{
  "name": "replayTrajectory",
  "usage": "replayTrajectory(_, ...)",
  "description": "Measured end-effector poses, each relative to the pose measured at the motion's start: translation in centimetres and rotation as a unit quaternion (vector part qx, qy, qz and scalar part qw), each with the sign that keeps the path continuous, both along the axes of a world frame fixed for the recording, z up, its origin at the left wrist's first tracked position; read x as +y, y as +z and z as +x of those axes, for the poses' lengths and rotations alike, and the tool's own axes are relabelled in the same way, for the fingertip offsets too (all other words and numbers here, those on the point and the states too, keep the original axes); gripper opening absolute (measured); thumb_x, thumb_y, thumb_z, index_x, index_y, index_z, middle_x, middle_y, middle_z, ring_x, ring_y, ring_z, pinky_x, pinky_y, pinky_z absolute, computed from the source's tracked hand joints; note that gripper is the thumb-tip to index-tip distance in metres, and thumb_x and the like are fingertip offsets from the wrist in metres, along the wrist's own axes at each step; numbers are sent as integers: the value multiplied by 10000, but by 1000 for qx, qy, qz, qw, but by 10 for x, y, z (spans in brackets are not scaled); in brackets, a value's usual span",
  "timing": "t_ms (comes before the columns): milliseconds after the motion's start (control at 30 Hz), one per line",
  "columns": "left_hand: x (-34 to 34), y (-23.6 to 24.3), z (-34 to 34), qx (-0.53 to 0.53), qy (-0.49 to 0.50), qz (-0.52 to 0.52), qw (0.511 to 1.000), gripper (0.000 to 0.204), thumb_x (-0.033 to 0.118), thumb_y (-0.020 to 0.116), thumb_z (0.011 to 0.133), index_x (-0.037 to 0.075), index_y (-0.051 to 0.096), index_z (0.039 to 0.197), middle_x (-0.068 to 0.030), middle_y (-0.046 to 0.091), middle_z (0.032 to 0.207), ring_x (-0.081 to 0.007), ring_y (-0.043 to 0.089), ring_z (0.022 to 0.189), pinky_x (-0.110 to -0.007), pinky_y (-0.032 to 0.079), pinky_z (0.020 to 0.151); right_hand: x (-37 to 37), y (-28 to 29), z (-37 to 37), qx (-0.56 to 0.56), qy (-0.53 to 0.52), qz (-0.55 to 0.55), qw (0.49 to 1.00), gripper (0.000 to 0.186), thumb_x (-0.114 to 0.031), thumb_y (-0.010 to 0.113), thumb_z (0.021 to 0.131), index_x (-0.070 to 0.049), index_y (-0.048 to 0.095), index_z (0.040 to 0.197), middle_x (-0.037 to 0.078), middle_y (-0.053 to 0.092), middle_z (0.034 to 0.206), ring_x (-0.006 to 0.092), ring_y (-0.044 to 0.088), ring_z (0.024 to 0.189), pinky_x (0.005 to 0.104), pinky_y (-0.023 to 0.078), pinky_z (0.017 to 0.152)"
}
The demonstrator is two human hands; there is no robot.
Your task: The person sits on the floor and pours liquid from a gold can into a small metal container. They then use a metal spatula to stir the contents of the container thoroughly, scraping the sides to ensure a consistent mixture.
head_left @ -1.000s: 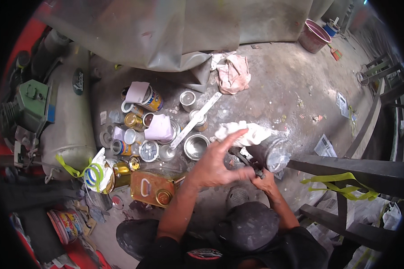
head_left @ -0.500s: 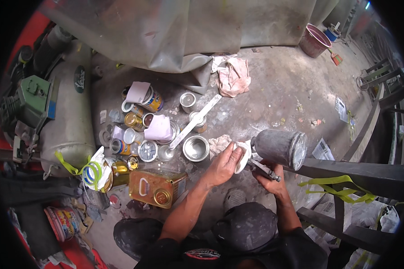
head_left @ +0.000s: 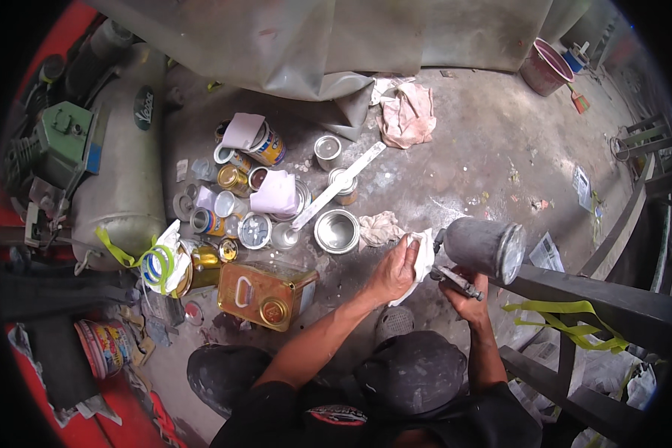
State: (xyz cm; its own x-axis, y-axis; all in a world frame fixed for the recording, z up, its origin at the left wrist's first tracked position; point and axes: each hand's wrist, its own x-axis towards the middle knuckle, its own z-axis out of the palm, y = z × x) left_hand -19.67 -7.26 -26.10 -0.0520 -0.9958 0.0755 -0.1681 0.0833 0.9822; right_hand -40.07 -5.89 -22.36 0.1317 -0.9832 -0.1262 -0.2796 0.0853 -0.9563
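Observation:
My right hand (head_left: 468,301) is closed around the handle of a spray gun, whose grey, paint-stained cup (head_left: 479,245) sits tilted above the fingers. Between the fingers of my left hand (head_left: 393,273) is a white cloth (head_left: 424,260), held close against the front end of the gun. Whether the cloth touches the nozzle is hard to tell. Just beyond my left hand, a crumpled pale rag (head_left: 379,228) lies on the floor beside an open metal can (head_left: 337,231). A long white stir stick (head_left: 339,187) rests across a smaller can.
Several paint tins and plastic cups (head_left: 255,230) crowd the floor at left, with a gold rectangular can (head_left: 265,294) nearer me. A compressor tank (head_left: 123,160) stands far left. Dark metal bars (head_left: 582,287) run along the right. A pink rag (head_left: 406,116) and a bucket (head_left: 547,67) lie farther off.
The whole view has shifted, so the floor things appear farther right. The white cloth now hangs lower and more spread out beside my left hand. Both hands keep their holds.

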Motion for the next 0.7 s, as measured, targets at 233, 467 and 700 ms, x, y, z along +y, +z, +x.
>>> replayTrajectory(233, -6, -36, 19, 336, -157, 426, 825, 257, 141, 485, 1029, 21, 572, 1240, -56, 663, 976, -145, 680, 745, -307, 591, 624, 24, -72, -34, 294, 177, -239, 908, 204, -118, 729, 840, -51, 634, 1008, 52, 661, 916, 188, 640, 859, 309, 500, 790)
replayTrajectory(467, -7, -74, 4, 354, 118, 293, 880, 282, 116, 502, 1010, 35, 510, 1279, -56, 646, 1031, -122, 656, 876, -285, 566, 719, 20, -48, 28, 7, -85, 0, 996, 226, -69, 772, 749, 19, 628, 897, 80, 646, 808, 130, 626, 749, 302, 498, 669)
replayTrajectory(700, -63, -87, -6, -161, 145, 165, 962, 456, 140, 518, 950, 23, 396, 1373, -287, 550, 1206, -426, 558, 1134, -454, 447, 946, 5, -101, 3, 37, -148, -71, 986, 319, -96, 795, 741, -3, 584, 961, 47, 596, 802, 129, 580, 671, 290, 455, 597)
